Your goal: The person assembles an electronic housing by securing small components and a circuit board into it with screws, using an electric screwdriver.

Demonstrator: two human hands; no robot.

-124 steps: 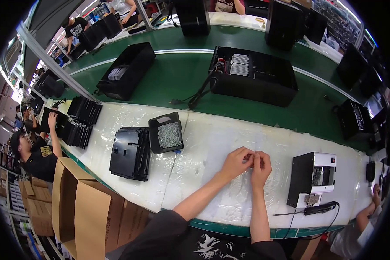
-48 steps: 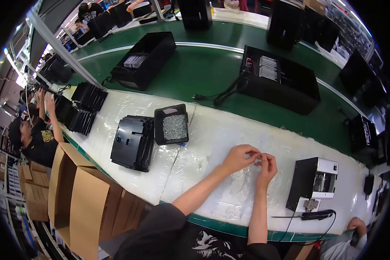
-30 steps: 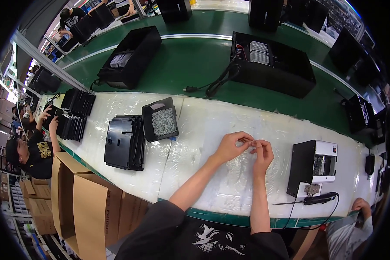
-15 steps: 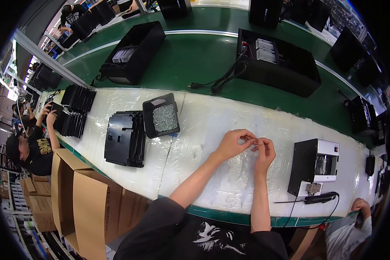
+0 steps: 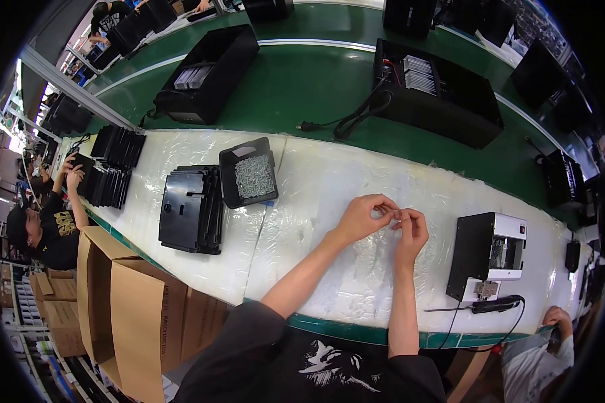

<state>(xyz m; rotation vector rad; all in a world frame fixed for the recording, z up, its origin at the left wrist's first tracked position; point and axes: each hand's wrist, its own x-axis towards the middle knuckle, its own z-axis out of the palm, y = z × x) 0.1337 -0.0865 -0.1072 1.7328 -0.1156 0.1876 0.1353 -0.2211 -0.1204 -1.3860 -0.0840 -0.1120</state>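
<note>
Over the middle of the plastic-covered worktable (image 5: 316, 201), my left hand (image 5: 368, 219) and my right hand (image 5: 411, 233) meet at the fingertips. Each is closed in a pinch; whatever lies between the fingers is too small to make out. To the right of my right hand stands a black and silver screw feeder (image 5: 474, 252), with a black electric screwdriver (image 5: 496, 306) lying in front of it. Left of my hands, a black bin (image 5: 230, 161) full of small silver screws (image 5: 254, 177) leans against a stack of black plastic panels (image 5: 185, 209).
Beyond the table a green conveyor (image 5: 289, 87) carries black housings (image 5: 450, 107), one with a loose power cord (image 5: 346, 124). An open cardboard box (image 5: 136, 316) stands at the near left. A co-worker (image 5: 44, 228) handles black panels at far left; another person's hand (image 5: 558, 319) rests at right.
The view has shifted slightly, and the conveyor housings have moved a little to the right. My hands stay pinched together in nearly the same place.
</note>
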